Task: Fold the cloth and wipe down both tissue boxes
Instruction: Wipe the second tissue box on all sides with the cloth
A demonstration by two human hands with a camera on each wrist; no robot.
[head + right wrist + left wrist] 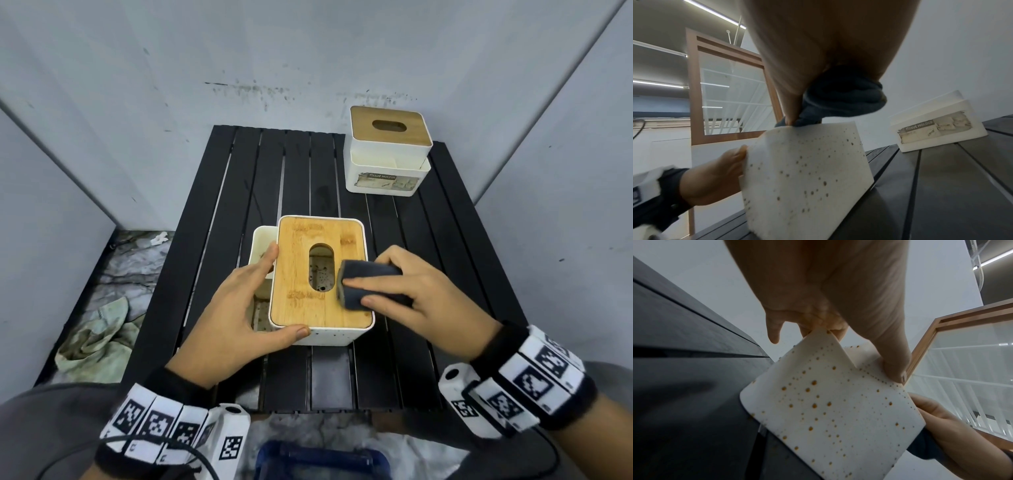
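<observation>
Over on the left, the left hand [236, 315] braces the near tissue box [320, 274], fingers along its left side and thumb curled against the front corner, near the bench's [219, 212] front edge. Right of the slot, the right hand [424, 301] grips a folded dark cloth [368, 284] on the wooden lid. Another tissue box [387, 150] stands at the far right corner.

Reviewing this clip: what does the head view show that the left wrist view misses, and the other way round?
Only the head view shows the near tissue box's bamboo lid, the folded dark cloth under the right hand, and the far tissue box. Only the left wrist view shows brown spots across the near box's white side wall. Both show the left hand gripping that box on the black slatted table.
</observation>
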